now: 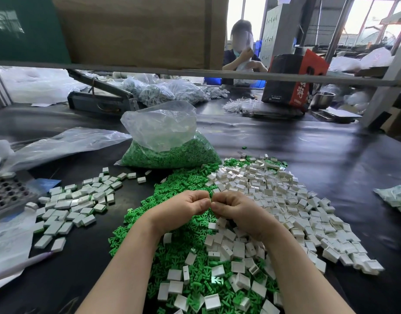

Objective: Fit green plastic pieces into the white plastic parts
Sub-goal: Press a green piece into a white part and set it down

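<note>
My left hand (pixel 186 206) and my right hand (pixel 234 209) meet fingertip to fingertip over the middle of the table, both with curled fingers. Whatever they pinch between them is hidden by the fingers. Under them lies a heap of loose green plastic pieces (pixel 183 184). A wide heap of white plastic parts (pixel 285 200) spreads to the right and mixes with the green near me. To the left lies a flat group of white parts (pixel 75 205) with green showing at some edges.
A clear bag of green pieces (pixel 170 152) stands behind the heaps. A metal perforated tray (pixel 7 196) sits at the left edge, with plastic sheets around it. Another person (pixel 240 48) works across the table, beside a red and black box (pixel 292 80).
</note>
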The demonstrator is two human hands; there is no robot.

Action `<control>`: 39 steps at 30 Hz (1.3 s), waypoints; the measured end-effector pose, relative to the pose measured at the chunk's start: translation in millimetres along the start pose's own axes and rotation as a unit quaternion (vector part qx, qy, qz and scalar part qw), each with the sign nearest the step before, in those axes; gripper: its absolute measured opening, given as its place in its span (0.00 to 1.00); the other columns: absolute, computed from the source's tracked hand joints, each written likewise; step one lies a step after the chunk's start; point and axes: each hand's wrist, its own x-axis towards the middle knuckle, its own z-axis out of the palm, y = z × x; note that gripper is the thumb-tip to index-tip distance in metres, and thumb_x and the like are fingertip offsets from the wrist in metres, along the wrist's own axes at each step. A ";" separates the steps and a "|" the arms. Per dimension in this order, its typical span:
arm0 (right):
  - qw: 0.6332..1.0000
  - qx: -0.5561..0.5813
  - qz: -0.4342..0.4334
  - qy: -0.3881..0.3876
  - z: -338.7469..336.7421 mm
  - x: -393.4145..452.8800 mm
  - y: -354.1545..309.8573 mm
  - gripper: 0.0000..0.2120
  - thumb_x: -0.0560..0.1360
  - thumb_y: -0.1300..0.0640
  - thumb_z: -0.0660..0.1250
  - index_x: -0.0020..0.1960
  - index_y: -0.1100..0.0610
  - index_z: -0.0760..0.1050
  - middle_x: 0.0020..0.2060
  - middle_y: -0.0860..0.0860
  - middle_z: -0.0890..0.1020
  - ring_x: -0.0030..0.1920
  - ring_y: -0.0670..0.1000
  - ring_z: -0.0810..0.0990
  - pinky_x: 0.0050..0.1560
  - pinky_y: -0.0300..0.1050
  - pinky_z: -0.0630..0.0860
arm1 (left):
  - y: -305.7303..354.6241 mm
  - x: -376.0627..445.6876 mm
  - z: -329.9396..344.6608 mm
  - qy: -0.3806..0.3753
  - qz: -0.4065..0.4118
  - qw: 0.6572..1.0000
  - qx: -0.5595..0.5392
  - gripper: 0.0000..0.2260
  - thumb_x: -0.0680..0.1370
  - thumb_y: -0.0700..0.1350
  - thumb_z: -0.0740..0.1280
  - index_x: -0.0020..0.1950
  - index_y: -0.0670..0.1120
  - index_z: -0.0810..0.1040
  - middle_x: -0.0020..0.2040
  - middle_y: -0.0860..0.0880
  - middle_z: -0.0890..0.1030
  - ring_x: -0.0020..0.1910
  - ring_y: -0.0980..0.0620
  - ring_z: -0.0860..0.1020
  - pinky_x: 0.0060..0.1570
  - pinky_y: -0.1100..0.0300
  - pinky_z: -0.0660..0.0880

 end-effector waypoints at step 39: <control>0.995 0.079 -0.026 0.059 4.7 1.9 -7.2 0.14 0.82 0.61 0.58 0.38 0.60 0.69 0.28 0.48 0.67 0.29 0.46 0.63 0.32 0.37 0.62 | 11.4 -1.8 8.5 0.078 0.055 0.995 0.008 0.12 0.84 0.43 0.56 0.41 0.47 0.71 0.36 0.52 0.68 0.36 0.55 0.67 0.41 0.59 0.66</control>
